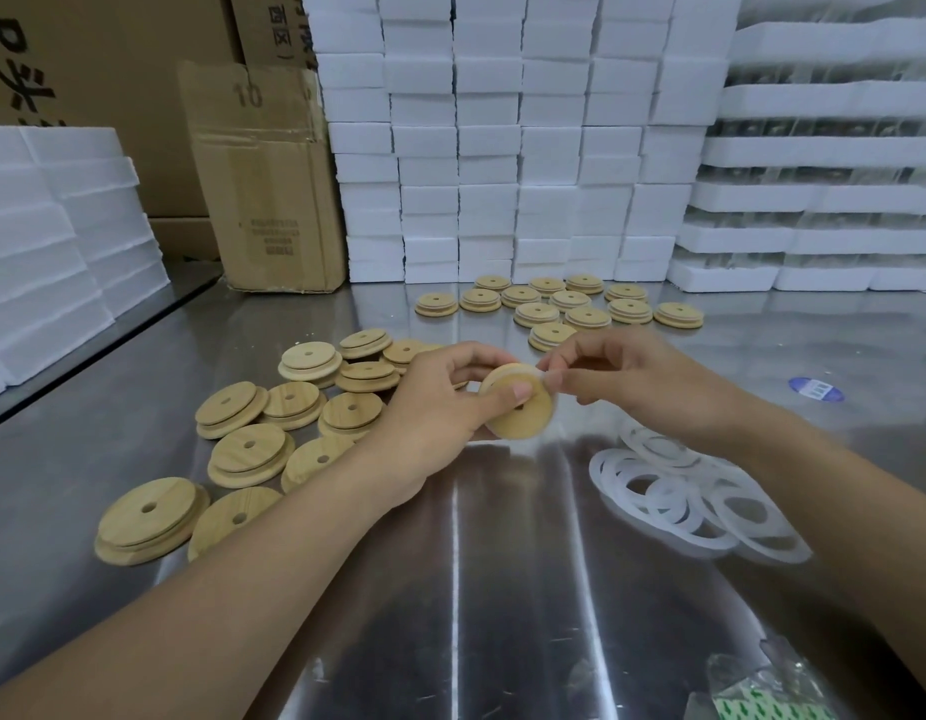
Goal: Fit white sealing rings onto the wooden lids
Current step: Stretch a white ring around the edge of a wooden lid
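Between the hands, held above the surface (502,574), a wooden lid (536,415) is tilted on edge. The left hand (440,407) grips it, thumb on its face. The right hand (627,376) pinches a white sealing ring (546,375) against the lid's upper right rim. Loose rings (694,491) lie nearest the right hand, and bare lids (253,449) lie to the left.

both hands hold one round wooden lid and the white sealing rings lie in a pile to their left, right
No: the head view shows the white sealing rings piled to their right. Left hand and right hand do hold the round wooden lid.
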Demonstrator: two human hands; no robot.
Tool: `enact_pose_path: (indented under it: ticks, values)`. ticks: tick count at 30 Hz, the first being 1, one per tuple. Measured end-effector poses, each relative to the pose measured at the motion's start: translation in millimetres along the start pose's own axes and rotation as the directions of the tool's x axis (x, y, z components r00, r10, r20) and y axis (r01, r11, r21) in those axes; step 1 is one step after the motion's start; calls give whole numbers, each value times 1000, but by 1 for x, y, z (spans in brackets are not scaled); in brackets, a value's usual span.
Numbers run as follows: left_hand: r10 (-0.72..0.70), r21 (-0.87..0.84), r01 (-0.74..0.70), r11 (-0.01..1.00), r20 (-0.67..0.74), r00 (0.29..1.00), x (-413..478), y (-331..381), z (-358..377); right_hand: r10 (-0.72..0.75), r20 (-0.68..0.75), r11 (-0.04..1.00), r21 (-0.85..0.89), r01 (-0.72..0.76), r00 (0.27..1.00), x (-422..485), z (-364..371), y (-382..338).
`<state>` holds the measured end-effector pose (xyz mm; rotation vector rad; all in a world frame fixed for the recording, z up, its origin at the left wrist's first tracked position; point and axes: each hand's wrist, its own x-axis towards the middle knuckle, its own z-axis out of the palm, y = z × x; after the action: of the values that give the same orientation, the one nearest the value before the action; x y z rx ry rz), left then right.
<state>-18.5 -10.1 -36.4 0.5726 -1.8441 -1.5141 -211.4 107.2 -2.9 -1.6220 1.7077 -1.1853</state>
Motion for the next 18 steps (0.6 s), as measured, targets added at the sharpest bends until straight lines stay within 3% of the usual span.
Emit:
enact_pose_path:
  ticks: [4,18]
  values:
    - [-61,-113,60,992,-3,998,2,1,-2,31,7,998,56,-31,1000,1,2,-2]
    - [-89,-340,87,936,9,996,4,2,-3,50,-105,999,3,-50,993,4,4,1]
